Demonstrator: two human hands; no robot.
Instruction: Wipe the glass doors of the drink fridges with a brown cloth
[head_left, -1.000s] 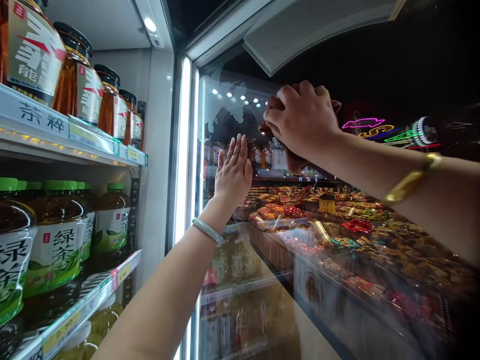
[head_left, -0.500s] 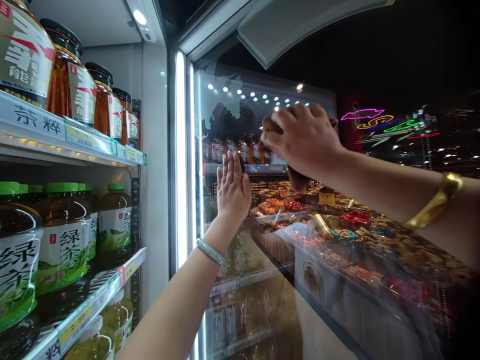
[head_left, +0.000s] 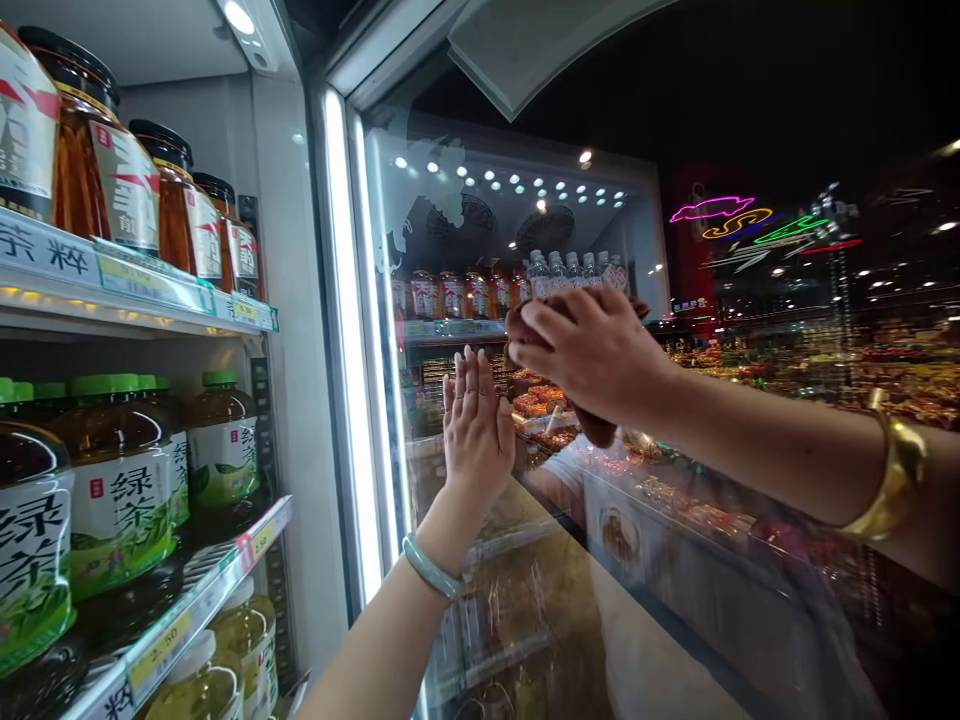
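Both my hands are at the glass door of a lit drinks fridge. My left hand, with a pale green bangle at the wrist, lies flat against the glass, fingers stretched upward, holding nothing. To its right and slightly higher, my right hand presses a dark brown cloth to the pane, its fingers curled over it. Part of the cloth hangs below the palm and some shows above the knuckles. A gold bangle circles the right wrist.
Shelves at the left hold amber bottles with black caps and green-capped tea bottles. Price tags line the shelf edge. A bright light strip runs down the door frame. Bottles, goods and neon shapes show in or through the glass.
My right hand has moved down the glass with the cloth. My left hand appears slightly lower and further right, still flat. The view has shifted a little.
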